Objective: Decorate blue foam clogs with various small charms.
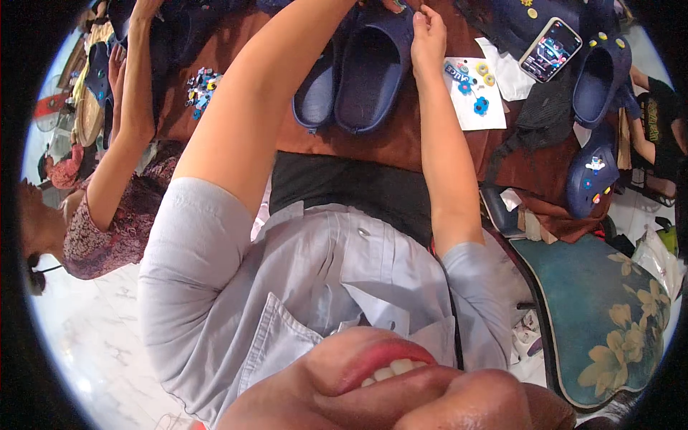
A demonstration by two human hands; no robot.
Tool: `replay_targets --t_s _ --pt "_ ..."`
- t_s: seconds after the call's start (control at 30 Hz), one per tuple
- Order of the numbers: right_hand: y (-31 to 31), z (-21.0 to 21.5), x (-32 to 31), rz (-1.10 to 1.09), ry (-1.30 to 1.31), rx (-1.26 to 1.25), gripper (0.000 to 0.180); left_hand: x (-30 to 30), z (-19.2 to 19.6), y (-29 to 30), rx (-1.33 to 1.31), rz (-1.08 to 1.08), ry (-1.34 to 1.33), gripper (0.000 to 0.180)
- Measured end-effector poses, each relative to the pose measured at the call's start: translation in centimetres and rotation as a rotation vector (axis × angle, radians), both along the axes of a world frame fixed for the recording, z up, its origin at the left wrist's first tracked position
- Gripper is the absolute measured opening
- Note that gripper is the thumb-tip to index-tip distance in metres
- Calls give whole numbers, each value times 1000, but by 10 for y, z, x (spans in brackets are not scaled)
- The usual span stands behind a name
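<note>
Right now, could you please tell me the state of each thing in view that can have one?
Clog pair: side by side, openings up
Right hand: fingers bent, beside the clog pair; grip unclear
Left forearm: extended forward, hand beyond the upper edge
Phone: face up, screen lit
White sheet: flat, charms on it
Charm heap: loose
Lower right clog: decorated with charms
</note>
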State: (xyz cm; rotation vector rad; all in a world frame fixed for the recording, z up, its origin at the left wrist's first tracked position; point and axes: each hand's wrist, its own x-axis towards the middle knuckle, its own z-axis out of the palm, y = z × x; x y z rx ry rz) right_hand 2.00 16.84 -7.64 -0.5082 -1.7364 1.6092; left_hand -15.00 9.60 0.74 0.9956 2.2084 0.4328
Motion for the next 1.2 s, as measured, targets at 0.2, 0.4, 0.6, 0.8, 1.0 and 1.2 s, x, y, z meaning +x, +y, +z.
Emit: replay_targets --t_s 0.2,0.4,0.6,0.8,1.0,1.2 --pt "-4 -2 -4 11 -87 245 28 0 16 -8 11 -58 133 47" --pt "9 -26 3 -103 -103 508 28 48 49 4 86 -179 262 47" --pt "42 30 22 -105 -30 620 20 38 21 16 155 -281 399 48" --pt "79 55 69 -32 -254 718 21 18 -31 -16 390 55 714 43" --pt "76 44 105 142 -626 1119 25 29 23 -60 567 80 438 44" --pt "63 50 104 112 -637 1146 19 31 35 -116 598 100 465 38"
